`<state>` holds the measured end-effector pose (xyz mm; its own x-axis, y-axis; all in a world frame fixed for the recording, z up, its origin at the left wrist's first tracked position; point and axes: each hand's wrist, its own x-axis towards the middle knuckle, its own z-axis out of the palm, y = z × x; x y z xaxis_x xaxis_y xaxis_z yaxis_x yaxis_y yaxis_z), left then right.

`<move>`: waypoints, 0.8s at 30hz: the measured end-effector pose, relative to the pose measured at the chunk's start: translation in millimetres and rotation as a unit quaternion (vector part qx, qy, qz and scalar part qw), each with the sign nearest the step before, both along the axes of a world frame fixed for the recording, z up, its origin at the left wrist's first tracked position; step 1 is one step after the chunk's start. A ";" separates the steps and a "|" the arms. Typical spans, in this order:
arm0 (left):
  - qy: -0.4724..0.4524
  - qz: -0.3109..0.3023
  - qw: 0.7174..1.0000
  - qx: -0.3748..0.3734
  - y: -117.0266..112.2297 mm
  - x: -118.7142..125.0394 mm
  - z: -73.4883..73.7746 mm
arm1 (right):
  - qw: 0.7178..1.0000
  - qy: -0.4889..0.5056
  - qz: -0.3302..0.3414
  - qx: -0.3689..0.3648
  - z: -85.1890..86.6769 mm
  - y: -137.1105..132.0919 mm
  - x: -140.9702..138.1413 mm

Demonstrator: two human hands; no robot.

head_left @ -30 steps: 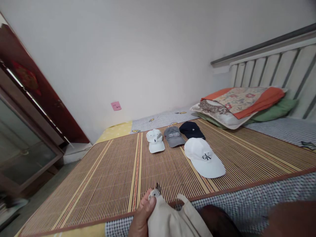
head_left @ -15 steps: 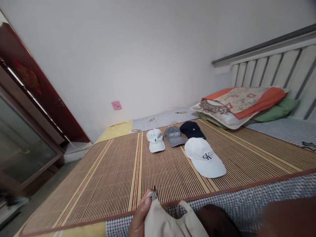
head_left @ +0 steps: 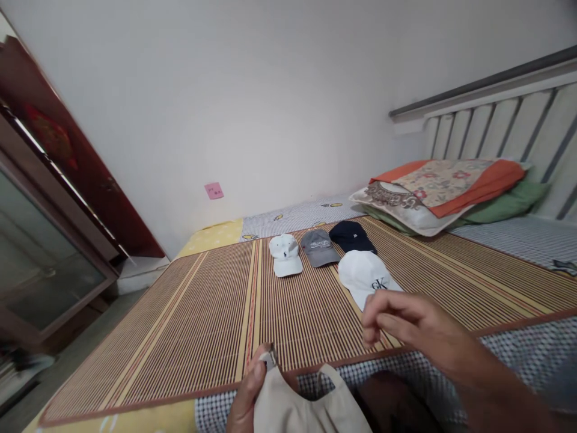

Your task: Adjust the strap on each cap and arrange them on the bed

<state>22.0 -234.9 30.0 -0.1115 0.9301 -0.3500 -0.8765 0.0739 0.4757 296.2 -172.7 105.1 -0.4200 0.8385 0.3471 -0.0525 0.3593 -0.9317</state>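
Note:
A beige baseball cap (head_left: 306,409) is held at the bottom of the view by my left hand (head_left: 247,391), thumb and fingers closed on its edge near a small metal buckle. Its back strap arches up on the right. My right hand (head_left: 410,322) is raised to the right of this cap, apart from it, fingers loosely bent with nothing visible in them. It covers part of the brim of a white cap with dark letters (head_left: 363,273). Behind lie a smaller white cap (head_left: 285,249), a grey cap (head_left: 319,246) and a navy cap (head_left: 350,236).
A striped bamboo mat (head_left: 193,325) covers the bed, over a checked sheet (head_left: 532,355). Pillows with an orange floral cover (head_left: 455,180) are stacked at the back right, by a white radiator (head_left: 500,129). A red-brown door (head_left: 85,156) stands at the left.
My right hand has risen from the blurred lower right corner to in front of the lettered white cap. My left hand and the beige cap have shifted slightly left.

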 end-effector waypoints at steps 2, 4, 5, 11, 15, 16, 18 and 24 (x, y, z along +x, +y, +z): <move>-0.019 -0.012 1.000 0.021 0.2 0.2 2.3 | 0.996 -0.054 -0.018 -0.064 -26.8 13.2 -4.1; -0.029 -0.020 0.999 0.036 1.1 0.6 3.6 | 0.990 -0.082 0.021 -0.114 -59.4 20.0 -12.7; -0.032 -0.025 0.998 0.041 1.5 1.0 3.9 | 0.986 -0.090 0.049 -0.131 -75.3 20.8 -18.9; 0.035 -0.027 0.999 0.031 1.2 2.7 1.3 | 0.954 0.036 0.129 -0.267 -126.1 11.0 -69.2; 0.101 -0.053 0.992 0.059 4.4 -8.9 -7.5 | 0.933 0.152 0.142 -0.294 -115.4 9.5 -84.8; 0.123 -0.055 0.989 0.062 5.7 -13.3 -10.9 | 0.933 0.159 0.141 -0.291 -110.1 9.4 -84.5; 0.160 -0.060 0.984 0.059 8.3 -20.9 -18.0 | 0.937 0.164 0.131 -0.280 -99.6 8.5 -81.2; 0.107 -0.108 0.986 0.074 12.8 -14.4 -22.3 | 0.950 0.138 0.114 -0.255 -82.6 -0.2 -71.0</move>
